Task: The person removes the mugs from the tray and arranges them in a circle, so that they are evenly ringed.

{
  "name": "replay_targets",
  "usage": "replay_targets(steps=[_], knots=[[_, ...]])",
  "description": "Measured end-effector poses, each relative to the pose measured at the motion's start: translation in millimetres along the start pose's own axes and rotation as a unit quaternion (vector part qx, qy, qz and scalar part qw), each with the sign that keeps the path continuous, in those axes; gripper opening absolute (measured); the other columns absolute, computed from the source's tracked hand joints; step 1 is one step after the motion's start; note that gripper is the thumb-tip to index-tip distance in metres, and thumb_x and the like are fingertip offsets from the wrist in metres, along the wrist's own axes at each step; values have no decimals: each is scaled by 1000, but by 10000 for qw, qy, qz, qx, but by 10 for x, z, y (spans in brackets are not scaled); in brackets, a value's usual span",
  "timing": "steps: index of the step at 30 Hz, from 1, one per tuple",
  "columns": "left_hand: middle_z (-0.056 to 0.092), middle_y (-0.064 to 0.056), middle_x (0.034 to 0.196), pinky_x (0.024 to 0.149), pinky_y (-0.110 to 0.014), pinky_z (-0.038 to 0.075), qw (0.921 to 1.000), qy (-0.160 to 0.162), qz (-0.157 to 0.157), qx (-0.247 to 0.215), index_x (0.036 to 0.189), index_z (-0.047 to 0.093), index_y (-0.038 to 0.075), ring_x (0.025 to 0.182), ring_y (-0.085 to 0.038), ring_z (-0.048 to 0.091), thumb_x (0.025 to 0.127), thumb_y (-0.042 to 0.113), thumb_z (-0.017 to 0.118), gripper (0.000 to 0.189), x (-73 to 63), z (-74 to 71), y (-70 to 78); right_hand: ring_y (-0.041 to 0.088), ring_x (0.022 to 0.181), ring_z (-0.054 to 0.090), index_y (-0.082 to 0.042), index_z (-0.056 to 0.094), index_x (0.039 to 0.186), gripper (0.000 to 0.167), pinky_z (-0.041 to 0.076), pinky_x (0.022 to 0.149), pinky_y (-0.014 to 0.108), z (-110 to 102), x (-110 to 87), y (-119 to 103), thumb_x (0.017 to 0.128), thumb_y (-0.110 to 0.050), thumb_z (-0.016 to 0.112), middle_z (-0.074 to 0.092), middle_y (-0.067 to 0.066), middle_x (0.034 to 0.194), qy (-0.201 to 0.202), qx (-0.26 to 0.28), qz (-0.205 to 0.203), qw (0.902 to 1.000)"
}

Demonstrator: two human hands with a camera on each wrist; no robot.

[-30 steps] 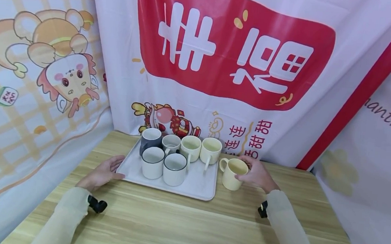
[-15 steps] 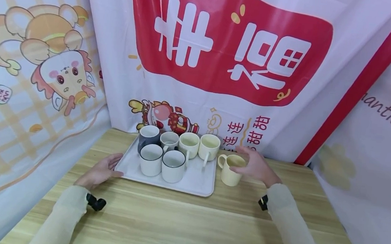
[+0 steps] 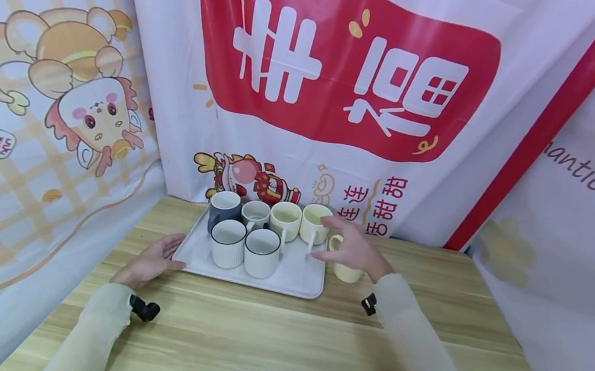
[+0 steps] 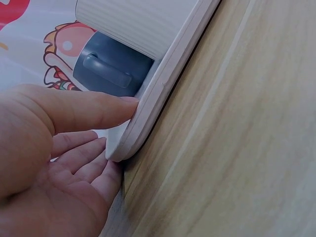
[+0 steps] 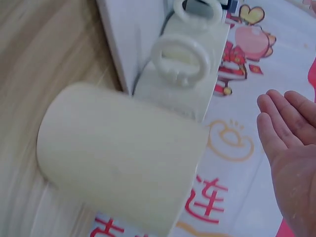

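Observation:
My left hand (image 3: 150, 261) is at the left front corner of a white tray (image 3: 297, 280). In the left wrist view its thumb lies at the rim while the other fingers, fairly straight, extend by the corner. On the tray stand a dark grey mug (image 3: 224, 208), a grey mug (image 3: 256, 214), two cream mugs (image 3: 284, 224) with handles forward, and two white black-rimmed mugs (image 3: 262, 258) in front. Right of the tray a pale yellow mug (image 3: 347, 274) stands on the table, partly hidden behind my right hand (image 3: 354, 249). That hand is empty, fingers extended toward the rightmost tray mug.
The wooden table (image 3: 243, 338) ends at the back against a white printed cloth (image 3: 178, 100) with a red panel. Another printed cloth (image 3: 67, 179) hangs along the left side. Both wrists wear small black cameras (image 3: 144, 308).
My right hand has come off the pale yellow mug and moved left, in front of it and over the tray's right edge. That mug stays beside the tray. My left hand remains at the corner.

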State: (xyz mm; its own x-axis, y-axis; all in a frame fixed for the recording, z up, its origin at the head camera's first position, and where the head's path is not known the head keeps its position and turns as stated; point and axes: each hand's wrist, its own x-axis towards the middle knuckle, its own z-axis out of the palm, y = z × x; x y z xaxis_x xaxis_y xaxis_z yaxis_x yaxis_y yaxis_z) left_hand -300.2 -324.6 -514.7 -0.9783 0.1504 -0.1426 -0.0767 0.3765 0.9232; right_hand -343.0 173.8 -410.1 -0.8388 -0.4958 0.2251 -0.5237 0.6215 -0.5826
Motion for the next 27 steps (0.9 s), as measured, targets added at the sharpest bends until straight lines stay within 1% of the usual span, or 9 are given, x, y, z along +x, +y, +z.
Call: replay_targets(steps=[4, 7, 10, 12, 16, 21, 24, 27], knots=[[7, -29, 175, 135, -63, 15, 10000, -1, 46, -5, 167, 5, -5, 162, -51, 8, 96, -2, 69, 95, -12, 3, 1, 31, 142, 57, -11, 57, 151, 92, 47, 123, 55, 179, 70, -133, 76, -50, 92, 61, 8, 154, -90, 64, -80, 9999], [8, -31, 175, 134, -64, 16, 10000, -14, 81, 20, 167, 6, -6, 162, -52, 9, 96, -2, 69, 95, -9, 10, -4, 28, 142, 57, -13, 57, 151, 91, 48, 123, 53, 312, 108, -226, 76, -52, 92, 61, 5, 153, -92, 117, -32, 9999], [9, -30, 175, 135, -63, 17, 10000, 3, 48, 65, 167, 7, -6, 162, -51, 10, 97, -1, 70, 94, -2, 20, -12, 27, 142, 58, -11, 57, 151, 92, 48, 123, 51, 449, 150, -291, 76, -51, 92, 62, 5, 152, -11, 117, -41, 9999], [9, -30, 175, 135, -63, 17, 10000, 1, 42, 60, 167, 7, -6, 162, -51, 10, 97, -1, 70, 94, 0, 26, -14, 28, 142, 59, -9, 58, 150, 91, 49, 122, 52, 536, 181, -326, 76, -48, 93, 63, 7, 151, 62, 99, -118, 9999], [9, -30, 175, 135, -63, 16, 10000, 16, 33, 47, 167, 7, -6, 162, -51, 10, 96, -1, 70, 94, 0, 27, -21, 30, 142, 58, -4, 56, 150, 93, 48, 123, 52, 693, 247, -375, 76, -47, 93, 62, 11, 151, 84, 172, -270, 9995], [10, -30, 175, 135, -63, 16, 10000, 28, 43, 51, 167, 8, -6, 162, -51, 10, 96, -1, 71, 95, -15, 24, -18, 34, 140, 59, -4, 54, 152, 97, 49, 122, 53, 864, 313, -412, 77, -52, 92, 60, 16, 152, -8, 278, -231, 9993], [10, -32, 174, 134, -63, 17, 9999, 19, 97, 34, 166, 8, -7, 162, -52, 10, 95, -1, 71, 95, -23, 24, -16, 34, 137, 60, -4, 55, 151, 96, 51, 120, 52, 961, 345, -419, 76, -52, 92, 61, 15, 151, 91, 250, -169, 9995], [10, -31, 174, 135, -63, 16, 9999, 28, 101, 50, 166, 8, -7, 162, -52, 11, 96, -1, 71, 95, -25, 16, -14, 32, 138, 59, -4, 55, 151, 96, 51, 119, 51, 1042, 375, -432, 76, -52, 92, 61, 14, 151, 226, 311, -164, 9991]])
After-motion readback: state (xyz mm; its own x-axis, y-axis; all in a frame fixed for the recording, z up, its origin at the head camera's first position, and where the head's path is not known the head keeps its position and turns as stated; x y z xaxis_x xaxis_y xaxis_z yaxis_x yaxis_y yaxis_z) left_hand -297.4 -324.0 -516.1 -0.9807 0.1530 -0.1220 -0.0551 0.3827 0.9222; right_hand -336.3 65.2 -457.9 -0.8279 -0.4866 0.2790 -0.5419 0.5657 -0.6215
